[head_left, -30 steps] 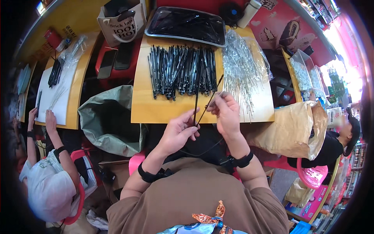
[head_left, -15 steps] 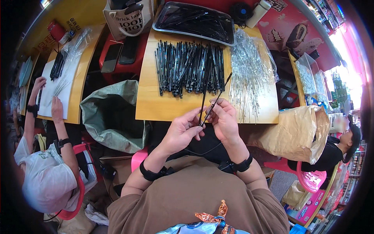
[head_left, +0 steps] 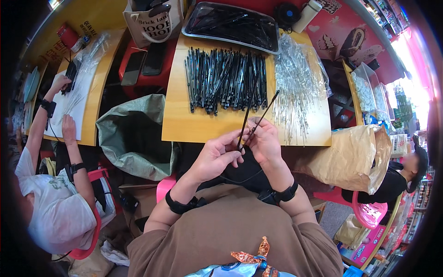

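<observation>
Just in front of the table's near edge, my two hands are close together. My left hand [head_left: 219,157] is closed, its thumb and fingers pinching two thin black rods [head_left: 267,107] near their lower ends. The rods rise from there in a narrow V, tilted to the right. My right hand [head_left: 266,142] pinches the right-hand rod a little higher up. Fingers hide the rods' lower ends and where they meet. Beyond my hands, a wide row of similar black rods [head_left: 226,78] lies on the wooden table [head_left: 177,122]. To its right is a spread of thin silvery wires [head_left: 293,104].
A clear tray [head_left: 185,31] of black rods stands at the back, near a white bottle [head_left: 307,16]. A green woven sack [head_left: 113,124] gapes at the left, a brown paper bag [head_left: 346,157] at the right. Another person [head_left: 64,203] works at the left table.
The upper ends of the rods have swung slightly to the right; my hands have barely moved. At left, the other person's far hand has reached up to the black bundle.
</observation>
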`<state>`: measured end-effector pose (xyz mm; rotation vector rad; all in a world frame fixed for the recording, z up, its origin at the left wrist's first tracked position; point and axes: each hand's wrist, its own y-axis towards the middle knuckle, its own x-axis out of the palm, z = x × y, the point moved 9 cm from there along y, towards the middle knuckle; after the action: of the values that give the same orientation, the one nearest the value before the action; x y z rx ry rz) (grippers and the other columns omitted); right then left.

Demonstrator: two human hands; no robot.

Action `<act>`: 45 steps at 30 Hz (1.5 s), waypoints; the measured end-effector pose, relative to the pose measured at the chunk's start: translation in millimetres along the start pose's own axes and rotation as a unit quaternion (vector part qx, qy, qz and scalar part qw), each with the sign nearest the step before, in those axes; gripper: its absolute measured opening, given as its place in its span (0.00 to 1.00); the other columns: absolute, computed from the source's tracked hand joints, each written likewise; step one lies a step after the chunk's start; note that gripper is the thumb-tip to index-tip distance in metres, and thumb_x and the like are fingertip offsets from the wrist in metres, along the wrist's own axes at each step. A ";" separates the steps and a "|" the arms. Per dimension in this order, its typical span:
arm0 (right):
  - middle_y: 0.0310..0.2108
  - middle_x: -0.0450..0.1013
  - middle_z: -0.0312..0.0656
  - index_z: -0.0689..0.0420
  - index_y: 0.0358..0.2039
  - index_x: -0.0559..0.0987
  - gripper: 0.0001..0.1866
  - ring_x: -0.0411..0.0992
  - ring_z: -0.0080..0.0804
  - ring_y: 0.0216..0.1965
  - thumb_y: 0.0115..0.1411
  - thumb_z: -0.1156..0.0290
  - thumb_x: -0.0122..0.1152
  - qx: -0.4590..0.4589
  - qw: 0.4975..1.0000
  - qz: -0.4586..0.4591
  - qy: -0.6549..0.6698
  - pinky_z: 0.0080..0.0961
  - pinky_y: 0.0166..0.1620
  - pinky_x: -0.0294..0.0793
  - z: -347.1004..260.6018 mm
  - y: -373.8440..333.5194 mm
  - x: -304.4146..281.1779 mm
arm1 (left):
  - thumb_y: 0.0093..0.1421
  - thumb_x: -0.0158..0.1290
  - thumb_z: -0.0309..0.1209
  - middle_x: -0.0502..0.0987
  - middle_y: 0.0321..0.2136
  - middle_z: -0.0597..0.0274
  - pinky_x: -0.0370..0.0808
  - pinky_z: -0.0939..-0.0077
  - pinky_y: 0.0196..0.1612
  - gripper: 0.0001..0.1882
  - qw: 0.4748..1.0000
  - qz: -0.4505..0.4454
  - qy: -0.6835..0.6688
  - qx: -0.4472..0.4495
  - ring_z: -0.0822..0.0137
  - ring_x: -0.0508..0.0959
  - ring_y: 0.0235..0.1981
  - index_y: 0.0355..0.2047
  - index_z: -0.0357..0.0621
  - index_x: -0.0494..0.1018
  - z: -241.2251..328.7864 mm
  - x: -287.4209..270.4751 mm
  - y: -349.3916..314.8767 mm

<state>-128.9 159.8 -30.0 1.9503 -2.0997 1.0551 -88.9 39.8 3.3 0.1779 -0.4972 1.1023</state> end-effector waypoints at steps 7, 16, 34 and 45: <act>0.25 0.75 0.38 0.59 0.34 0.74 0.03 0.72 0.21 0.20 0.61 0.74 0.54 -0.144 0.982 -0.056 -0.106 0.13 0.23 0.67 -44.5 -10.4 15.1 | 0.57 0.49 0.15 0.72 0.31 0.65 0.73 0.85 0.27 0.26 0.997 0.010 0.070 0.017 0.75 0.75 0.27 0.57 0.41 0.66 12.2 -1.6 -4.8; 0.33 0.77 0.53 0.66 0.34 0.75 0.12 0.77 0.36 0.24 0.62 0.75 0.42 0.005 0.977 -0.146 -0.152 0.19 0.25 0.69 -86.3 -17.7 16.8 | 0.51 0.51 0.12 0.75 0.30 0.56 0.74 0.79 0.29 0.24 0.920 0.033 0.376 0.105 0.69 0.76 0.26 0.49 0.37 0.71 52.6 -11.3 -18.1; 0.30 0.76 0.50 0.65 0.31 0.75 0.10 0.75 0.29 0.24 0.62 0.74 0.44 -0.075 0.975 -0.120 -0.169 0.19 0.28 0.71 -78.9 -27.0 30.4 | 0.57 0.54 0.22 0.76 0.29 0.59 0.71 0.84 0.25 0.09 0.997 0.012 0.042 -0.059 0.74 0.75 0.24 0.39 0.33 0.70 7.8 -17.3 -8.7; 0.31 0.75 0.45 0.65 0.31 0.75 0.10 0.75 0.27 0.25 0.62 0.77 0.45 -0.230 0.945 -0.105 -0.209 0.16 0.29 0.71 -87.6 -43.5 31.4 | 0.57 0.54 0.22 0.76 0.25 0.60 0.65 0.90 0.17 0.07 0.996 0.072 -0.022 -0.048 0.81 0.71 0.18 0.36 0.35 0.70 6.7 -22.3 -7.7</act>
<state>-128.5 181.9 70.3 2.2031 -2.0037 0.0891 -91.9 15.8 -0.4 0.0831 -0.6086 1.2139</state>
